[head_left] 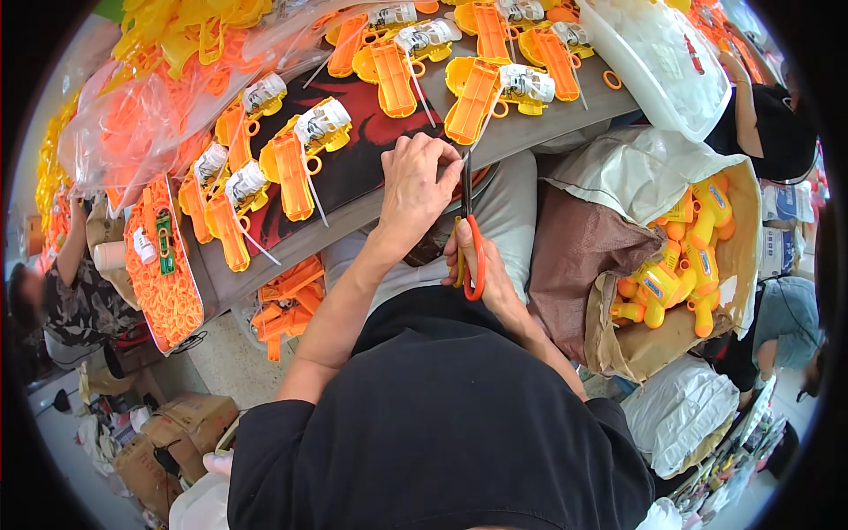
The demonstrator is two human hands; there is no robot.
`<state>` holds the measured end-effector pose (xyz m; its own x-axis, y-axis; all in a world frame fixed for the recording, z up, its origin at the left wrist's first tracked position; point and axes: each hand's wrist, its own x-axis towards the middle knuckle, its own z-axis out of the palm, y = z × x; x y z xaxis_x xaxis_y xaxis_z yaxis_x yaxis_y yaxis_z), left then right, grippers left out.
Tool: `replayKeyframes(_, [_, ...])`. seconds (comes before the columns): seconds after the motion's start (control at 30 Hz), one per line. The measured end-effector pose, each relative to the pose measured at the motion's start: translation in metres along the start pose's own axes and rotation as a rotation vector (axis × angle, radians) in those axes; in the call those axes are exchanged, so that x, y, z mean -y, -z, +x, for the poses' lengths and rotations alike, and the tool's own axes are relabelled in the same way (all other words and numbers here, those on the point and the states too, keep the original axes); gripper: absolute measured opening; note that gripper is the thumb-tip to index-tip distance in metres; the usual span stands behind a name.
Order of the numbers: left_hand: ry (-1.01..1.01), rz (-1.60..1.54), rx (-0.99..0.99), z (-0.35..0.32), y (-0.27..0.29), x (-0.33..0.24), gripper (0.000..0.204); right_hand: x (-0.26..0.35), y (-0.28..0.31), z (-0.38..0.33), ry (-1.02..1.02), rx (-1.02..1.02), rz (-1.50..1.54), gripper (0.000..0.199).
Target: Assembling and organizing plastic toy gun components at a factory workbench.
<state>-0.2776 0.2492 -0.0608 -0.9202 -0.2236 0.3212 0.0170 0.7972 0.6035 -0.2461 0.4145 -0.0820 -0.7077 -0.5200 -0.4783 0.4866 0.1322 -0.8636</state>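
My right hand [486, 269] grips a pair of scissors [473, 247] with orange and yellow handles, its dark blades pointing away from me. Beside the blade tips, the fingers of my left hand [415, 185] are pinched together at the table's near edge. A thin white strip [484, 124] runs down to those fingertips from the nearest orange-and-yellow toy gun half [474, 102], which carries a white printed cylinder [528, 81]. Whether the blades touch the strip cannot be made out. More such toy parts [296, 163], several with trailing white strips, lie left and behind.
A sack of finished-looking yellow toys [680, 265] stands open on my right, below a white plastic tub [658, 71]. On the left are a tray of small orange rings [168, 296] and bagged orange parts [132, 124]. Co-workers sit at both sides; cardboard boxes [181, 433] stand behind left.
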Motion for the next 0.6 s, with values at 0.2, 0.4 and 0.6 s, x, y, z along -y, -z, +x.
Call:
replayKeyframes(0.2, [0.02,-0.004,0.022,0.0,0.003,0.001,0.011,0.006,-0.004,0.0,-0.009,0.005,-0.076,0.071])
replayKeyframes(0.4, [-0.043,0.003,0.022,-0.003,0.007,0.002,0.009,0.001,0.0,-0.002,-0.002,0.071,0.027,0.066])
replayKeyframes(0.6, [0.016,-0.138,0.039,0.039,0.097,0.013,0.012,-0.002,0.019,-0.022,0.033,0.03,-0.157,0.061])
